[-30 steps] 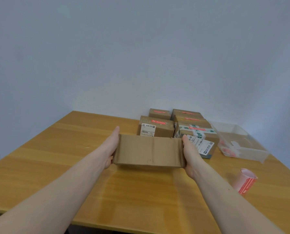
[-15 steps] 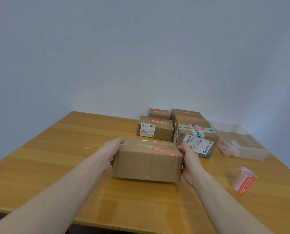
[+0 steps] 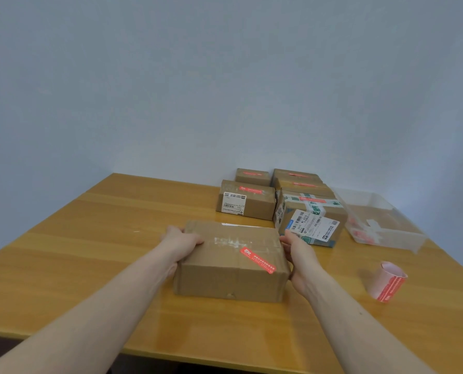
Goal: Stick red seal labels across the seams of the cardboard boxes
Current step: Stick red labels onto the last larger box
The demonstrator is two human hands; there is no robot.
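Observation:
A brown cardboard box [image 3: 225, 255] lies flat on the wooden table [image 3: 103, 238] in front of me. A red seal label [image 3: 257, 259] is stuck slantwise on its top, near the front right edge, beside a strip of clear tape along the seam. My left hand [image 3: 180, 245] grips the box's left end, fingers curled over the top edge. My right hand [image 3: 300, 255] holds the right end, thumb by the top edge. A roll of red seal labels [image 3: 388, 284] stands on the table to the right, apart from both hands.
Several boxes with red labels on top stand at the back, among them one with a white shipping label [image 3: 248, 201] and one with green tape [image 3: 312, 220] close behind my right hand. A clear plastic bin [image 3: 381, 222] sits at the far right.
The box was held tipped up with its plain side toward me; it has been turned and lowered flat onto the table, labelled top up. Both hands stayed on its ends.

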